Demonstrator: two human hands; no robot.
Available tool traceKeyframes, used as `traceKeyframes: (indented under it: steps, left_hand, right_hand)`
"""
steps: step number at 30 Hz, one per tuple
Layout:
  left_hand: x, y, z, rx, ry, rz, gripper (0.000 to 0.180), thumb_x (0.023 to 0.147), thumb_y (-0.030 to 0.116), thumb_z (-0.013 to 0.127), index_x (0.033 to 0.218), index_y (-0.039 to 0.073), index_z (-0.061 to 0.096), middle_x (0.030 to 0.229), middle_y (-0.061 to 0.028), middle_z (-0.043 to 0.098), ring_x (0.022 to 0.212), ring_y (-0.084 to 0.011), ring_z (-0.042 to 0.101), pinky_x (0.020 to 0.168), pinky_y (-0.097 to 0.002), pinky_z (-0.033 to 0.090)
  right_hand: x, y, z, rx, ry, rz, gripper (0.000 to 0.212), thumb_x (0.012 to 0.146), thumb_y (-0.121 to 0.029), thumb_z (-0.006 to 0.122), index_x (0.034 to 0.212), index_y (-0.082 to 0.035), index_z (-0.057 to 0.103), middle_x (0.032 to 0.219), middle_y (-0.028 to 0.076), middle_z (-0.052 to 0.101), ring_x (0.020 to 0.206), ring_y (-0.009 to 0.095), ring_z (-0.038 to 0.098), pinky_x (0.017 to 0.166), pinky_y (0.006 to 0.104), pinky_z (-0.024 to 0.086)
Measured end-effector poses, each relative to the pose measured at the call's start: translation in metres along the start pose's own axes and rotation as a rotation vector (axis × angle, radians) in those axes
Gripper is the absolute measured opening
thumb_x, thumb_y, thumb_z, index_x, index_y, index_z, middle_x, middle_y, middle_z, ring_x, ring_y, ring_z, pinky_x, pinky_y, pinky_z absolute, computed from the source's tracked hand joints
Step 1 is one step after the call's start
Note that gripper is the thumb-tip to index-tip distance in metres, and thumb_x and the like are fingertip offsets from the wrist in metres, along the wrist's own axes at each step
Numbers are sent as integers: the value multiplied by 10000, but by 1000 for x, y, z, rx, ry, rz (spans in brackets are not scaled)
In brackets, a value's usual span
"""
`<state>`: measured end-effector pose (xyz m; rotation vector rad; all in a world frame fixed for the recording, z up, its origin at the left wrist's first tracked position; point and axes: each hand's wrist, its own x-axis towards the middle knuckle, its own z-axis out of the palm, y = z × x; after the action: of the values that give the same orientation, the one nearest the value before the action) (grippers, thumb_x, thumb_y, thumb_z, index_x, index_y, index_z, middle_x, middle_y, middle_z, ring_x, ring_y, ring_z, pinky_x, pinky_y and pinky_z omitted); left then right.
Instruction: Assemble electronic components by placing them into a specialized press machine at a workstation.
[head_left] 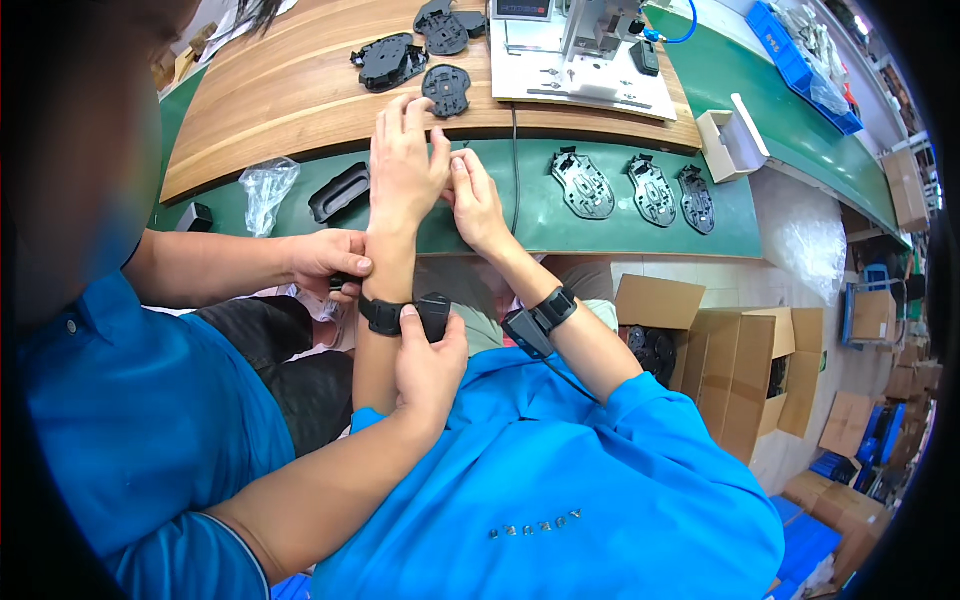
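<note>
loosely spread left hand (408, 165), right hand (475, 208) curled beside it, its hold unclear, co-worker's hand (432, 368) pinching black wrist device (433, 312)

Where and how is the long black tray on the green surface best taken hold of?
Probably across its narrow middle, from above: the black tray lies open side up, its raised long walls roughly parallel, offering two opposing faces. The person's left hand is the nearer of their two.

Left hand (408, 165) extending over green worktop (535, 225), right hand (477, 205) hovering alongside, co-worker's hand (430, 372) holding black wrist device (433, 316), black shells (446, 90) lying beyond
</note>
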<state>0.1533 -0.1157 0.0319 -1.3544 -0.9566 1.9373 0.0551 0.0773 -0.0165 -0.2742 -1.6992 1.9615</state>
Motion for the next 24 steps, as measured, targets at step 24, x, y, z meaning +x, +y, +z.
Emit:
traceKeyframes:
  steps: [24]
  left_hand:
    - [-61, -13, 56, 682, 282, -60, 520, 908, 543, 726, 1153, 102, 599, 1011, -49, 551, 997, -193, 556, 821, -319, 473]
  right_hand:
    - [0, 7, 3, -78, -38, -41, 254, 1109, -219, 451, 1019, -24, 588, 681, -20, 499, 634, 65, 421, 567, 271, 374]
